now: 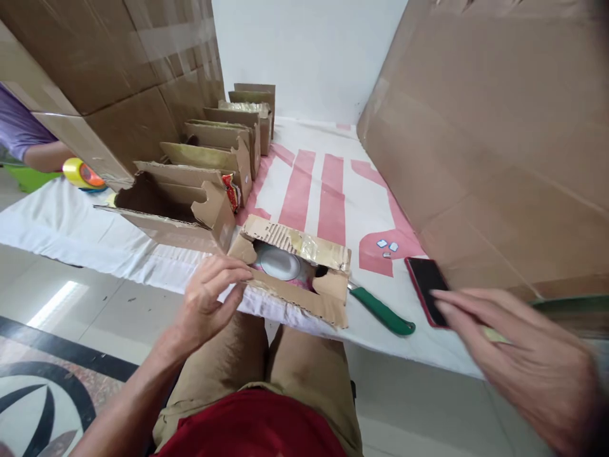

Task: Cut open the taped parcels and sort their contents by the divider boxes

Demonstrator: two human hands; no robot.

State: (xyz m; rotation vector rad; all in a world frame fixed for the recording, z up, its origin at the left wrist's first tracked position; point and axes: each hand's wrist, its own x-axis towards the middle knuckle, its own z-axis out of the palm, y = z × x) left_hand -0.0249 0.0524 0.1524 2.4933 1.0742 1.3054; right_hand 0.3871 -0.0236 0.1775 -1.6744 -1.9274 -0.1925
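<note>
A small cardboard box (328, 252) with a worn, taped rim lies at the table's front edge. Inside its open top shows a smooth white oval thing (280, 263), partly hidden by the flaps. My left hand (214, 289) has its fingertips and thumb at the box's near left corner. On the right, my right hand (518, 355) is blurred above the table, fingers close together near a red-edged phone (428, 292). Something pale yellow (495, 334) shows under those fingers, too hidden to name. A green-handled knife (380, 310) lies between box and phone, its blade mostly hidden.
Several open cardboard boxes (223, 222) stand in a row at left, with a red packet (231, 192) between two. Large cardboard walls (476, 139) flank the table. Small pale pieces (387, 245) lie on the pink-patterned cloth (333, 212). Another person's arm (47, 155) is near tape (82, 173).
</note>
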